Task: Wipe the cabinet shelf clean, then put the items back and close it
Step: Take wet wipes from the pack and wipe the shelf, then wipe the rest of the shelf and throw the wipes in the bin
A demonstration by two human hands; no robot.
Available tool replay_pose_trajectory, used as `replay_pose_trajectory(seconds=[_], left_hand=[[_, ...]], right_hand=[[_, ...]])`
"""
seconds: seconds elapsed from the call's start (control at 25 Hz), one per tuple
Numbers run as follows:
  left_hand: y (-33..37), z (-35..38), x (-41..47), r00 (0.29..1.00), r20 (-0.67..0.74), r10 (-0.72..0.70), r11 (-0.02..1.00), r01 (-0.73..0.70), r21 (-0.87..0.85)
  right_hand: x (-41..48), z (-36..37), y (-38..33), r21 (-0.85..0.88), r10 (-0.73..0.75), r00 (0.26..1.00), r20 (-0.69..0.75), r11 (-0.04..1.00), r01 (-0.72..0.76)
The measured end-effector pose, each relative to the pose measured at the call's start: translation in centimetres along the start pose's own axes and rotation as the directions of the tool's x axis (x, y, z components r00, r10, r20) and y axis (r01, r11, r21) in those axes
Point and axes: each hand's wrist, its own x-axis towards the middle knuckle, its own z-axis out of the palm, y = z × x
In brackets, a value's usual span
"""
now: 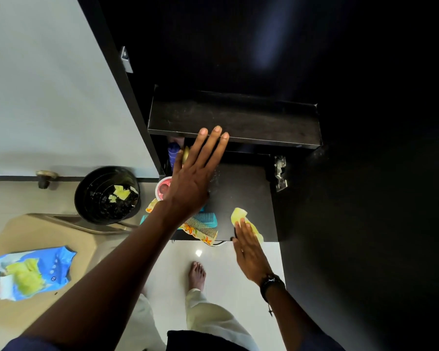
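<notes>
Cabinet clean-up: the right hand (249, 252), grip flat and wide, presses a yellow wipe (239, 215) on the lower shelf (243, 188), near its front edge. The left hand (190, 184), grip wide and holding nothing, stretches over combs (208, 219) and a pink tub (162, 190); its fingertips (217, 130) lie at the upper shelf (251, 120) edge.

- The left hand (195, 178) is stretching out flat, fingers straight, fingertips at the front edge of the upper shelf (238, 120).
- The right hand (249, 252) is pressing a yellow wipe (241, 216) flat onto the lower shelf (246, 193), near its front edge.
- A teal comb (208, 219), a flowered comb (200, 231) and a pink tub (162, 190) are lying at that shelf's left side.
- A black bin (107, 195) is standing on the floor, holding crumpled yellow wipes.
- A blue wipe packet (36, 272) is lying on a tan seat (48, 236).
</notes>
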Motion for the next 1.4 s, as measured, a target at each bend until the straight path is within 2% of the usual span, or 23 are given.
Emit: replay_pose_trajectory(seconds=[0.12,0.24,0.32,0.4,0.52,0.6,0.64,0.76,0.92,1.0,1.12,1.2,1.28,1.4], left_hand=[[0.1,0.1,0.0,1.000,-0.003,0.000,1.000,0.000,-0.014],[0.1,0.0,0.0,1.000,0.000,0.001,1.000,-0.001,-0.006],[0.1,-0.2,0.0,1.000,0.004,0.001,1.000,-0.001,0.000],[0.1,-0.3,-0.1,1.000,0.011,0.000,1.000,0.000,0.003],[0.1,-0.4,-0.1,1.000,0.013,0.001,1.000,-0.001,0.007],[0.0,-0.4,0.0,1.000,0.013,0.003,1.000,-0.003,0.003],[0.0,-0.4,0.0,1.000,0.011,0.005,1.000,-0.005,0.001],[0.1,-0.3,0.0,1.000,-0.002,0.013,1.000,-0.013,-0.009],[0.0,-0.1,0.1,1.000,-0.004,0.014,1.000,-0.014,-0.017],[0.1,-0.5,0.1,1.000,0.009,0.010,1.000,-0.010,-0.017],[0.4,-1.3,-0.3,1.000,0.025,0.014,1.000,-0.013,-0.017],[0.1,-1.5,-1.4,1.000,0.022,-0.010,1.000,0.010,-0.019],[-0.5,-1.5,-3.0,0.998,0.023,-0.061,0.997,0.062,-0.055],[-1.2,-1.3,-5.0,0.993,0.036,-0.112,0.984,0.115,-0.135]], right_hand=[[1.6,-1.7,2.2,-0.003,0.132,0.985,-0.107,0.991,-0.133],[5.8,-2.9,0.8,0.004,0.214,0.959,-0.185,0.976,-0.217],[7.7,-2.8,-1.2,-0.010,0.147,0.981,-0.127,0.989,-0.150],[7.7,-2.1,-3.0,-0.069,0.049,0.999,0.007,0.996,-0.049],[4.3,-0.3,-3.7,-0.003,0.036,0.999,-0.016,0.999,-0.036],[1.7,0.5,-2.1,-0.126,-0.084,0.996,-0.036,0.989,0.079],[0.7,0.7,-0.7,-0.158,-0.098,0.992,-0.075,0.984,0.085],[-0.7,-0.2,2.5,-0.113,-0.007,0.976,-0.219,0.993,-0.018],[-0.1,-1.7,2.4,-0.268,-0.004,0.979,-0.206,0.962,-0.053],[-0.1,-2.0,1.5,-0.324,-0.026,0.989,-0.146,0.946,-0.023],[0.4,-3.1,-0.7,-0.101,0.068,0.985,-0.160,0.991,-0.085],[1.1,-5.4,-3.9,0.042,0.050,0.950,-0.308,0.998,-0.039],[2.0,-8.6,-8.1,0.152,-0.021,0.878,-0.479,0.983,0.107],[3.5,-13.7,-14.3,0.124,-0.173,0.719,-0.673,0.932,0.340]])
